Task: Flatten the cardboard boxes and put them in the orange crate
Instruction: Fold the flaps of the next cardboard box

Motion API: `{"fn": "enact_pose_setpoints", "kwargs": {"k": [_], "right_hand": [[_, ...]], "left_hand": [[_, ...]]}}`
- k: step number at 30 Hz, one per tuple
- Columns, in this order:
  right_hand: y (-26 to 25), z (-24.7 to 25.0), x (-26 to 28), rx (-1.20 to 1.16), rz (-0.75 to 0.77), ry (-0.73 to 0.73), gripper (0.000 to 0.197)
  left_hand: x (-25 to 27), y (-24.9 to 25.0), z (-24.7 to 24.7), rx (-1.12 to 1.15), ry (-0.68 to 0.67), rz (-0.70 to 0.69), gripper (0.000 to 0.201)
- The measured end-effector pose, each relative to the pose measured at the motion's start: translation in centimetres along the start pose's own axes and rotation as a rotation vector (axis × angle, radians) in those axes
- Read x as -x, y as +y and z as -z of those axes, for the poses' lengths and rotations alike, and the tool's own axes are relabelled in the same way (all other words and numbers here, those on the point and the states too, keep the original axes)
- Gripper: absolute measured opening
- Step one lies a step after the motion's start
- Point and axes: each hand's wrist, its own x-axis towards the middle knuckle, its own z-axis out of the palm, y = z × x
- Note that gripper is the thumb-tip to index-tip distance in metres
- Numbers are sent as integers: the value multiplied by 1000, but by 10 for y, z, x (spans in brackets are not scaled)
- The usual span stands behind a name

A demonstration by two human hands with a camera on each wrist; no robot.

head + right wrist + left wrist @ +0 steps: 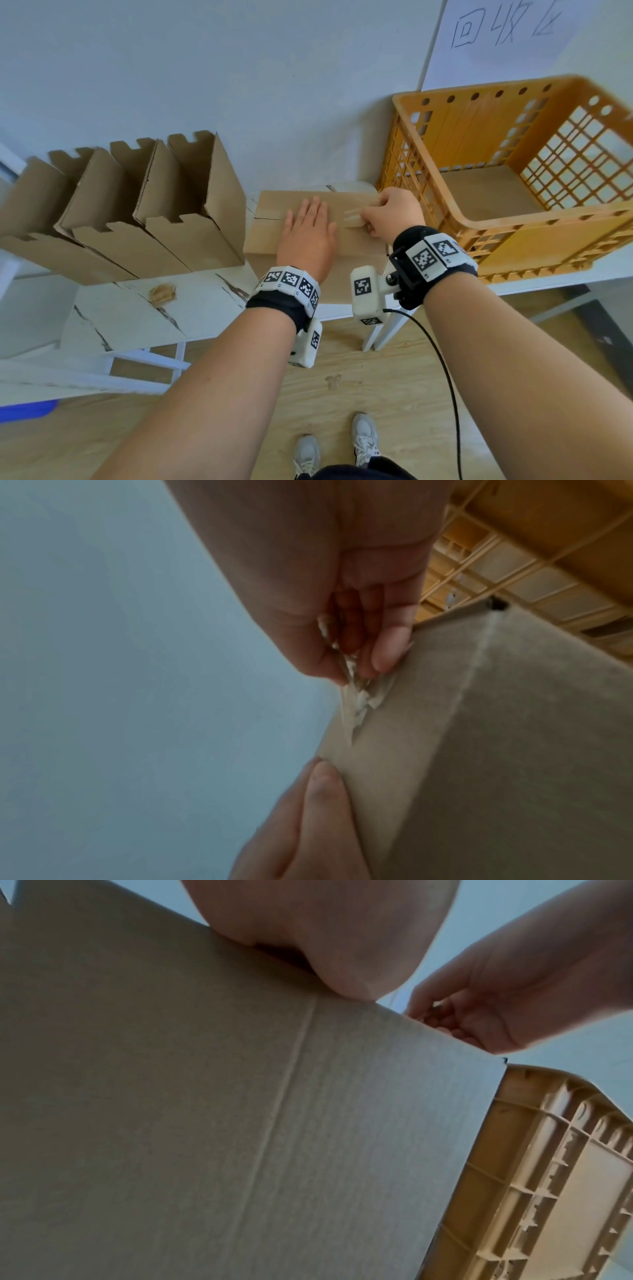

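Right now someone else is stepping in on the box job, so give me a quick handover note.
Left hand: flat, pressing the taped box on the table.
Right hand: pinching the clear tape, peeling it off the box top.
Orange crate: to the right, flattened cardboard already inside.
Left: finish untaping, flatten this box, then the open boxes standing on the left; crate them all.

Head view: taken from above, facing forward and down; table point(137, 308), wall and floor are taken in from afar. Left wrist view: set very near, low against the closed box point(240, 1110), aimed upward. Right wrist view: equally near, aimed upward. Shared by all: box, both hands, orange crate point(513, 233).
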Motion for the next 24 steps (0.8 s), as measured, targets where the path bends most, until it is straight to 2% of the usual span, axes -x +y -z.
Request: {"fn": "enact_pose_setpoints", "kwargs": {"k": [2, 5, 11, 13, 17, 21, 24], "right_hand": [[5, 4, 1, -84, -17, 66, 16], [16, 12, 1, -121, -34, 213, 21], [33, 18, 9, -67, -15, 401, 15], [37, 18, 10, -5, -3, 364, 15], [38, 18, 12, -57, -39, 156, 38], [35, 12, 13, -108, -115, 79, 29], [39, 7, 19, 2, -73, 64, 31]], "left_hand": [[-1, -2, 0, -12, -10, 6, 52], [-3, -5, 1, -22, -17, 14, 52], [-5, -12, 2, -24, -5, -32, 52], [-5, -15, 4, -31, -5, -46, 52], [-6, -11, 8, 7, -1, -56, 48], [-7, 10, 11, 80, 9, -60, 50], [-3, 24, 8, 92, 22, -38, 46]]}}
